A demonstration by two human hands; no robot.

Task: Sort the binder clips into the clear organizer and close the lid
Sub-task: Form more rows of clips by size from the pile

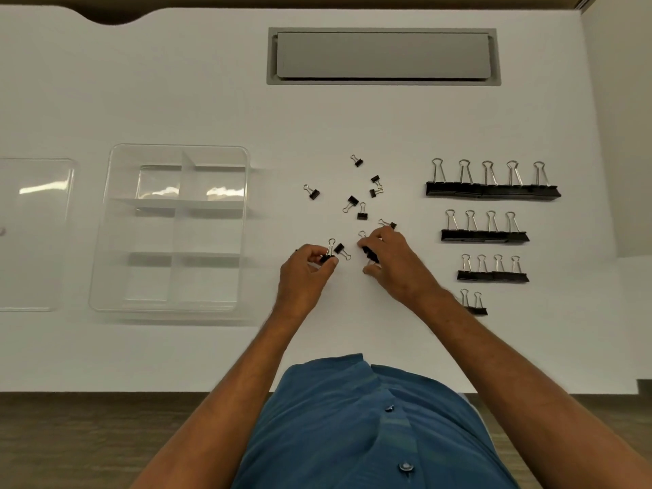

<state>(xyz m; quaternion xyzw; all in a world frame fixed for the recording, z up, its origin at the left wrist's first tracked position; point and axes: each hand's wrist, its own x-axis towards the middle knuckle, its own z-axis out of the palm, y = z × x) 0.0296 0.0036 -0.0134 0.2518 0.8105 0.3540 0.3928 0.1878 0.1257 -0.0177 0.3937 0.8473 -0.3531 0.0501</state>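
On the white table point(141, 82), we record the following. Item one: our left hand point(307, 266), fingers curled, pinching a small black binder clip point(328, 255) between thumb and fingertips, its wire loops pointing away from us. Item two: our right hand point(391, 262), fingers curled over several small black clips point(370, 255), gripping them against the table; their exact count we cannot tell. The two hands sit near each other, apart, with one loose small clip point(341, 250) lying between them, just beside the left hand's clip. Item three: scattered small clips point(354, 202) lying loose on the table beyond both hands, one point(312, 192) set off to the left of the group, another point(388, 224) just past the right hand's knuckles. Item four: clear organizer point(106, 224), open, divided into compartments, well to the left of the left hand; no clips show inside it. Item five: clear lid point(63, 234), lying flat on the table left of the organizer, partly cut off by the frame edge. Item six: larger clips in rows to the right of the right hand, graded by size: a far row of five point(492, 190), a row of four point(485, 235), a smaller row of four point(493, 276), and a nearest pair point(476, 309) partly hidden behind our right forearm. Item seven: grey recessed panel point(382, 56) at the table's far side.
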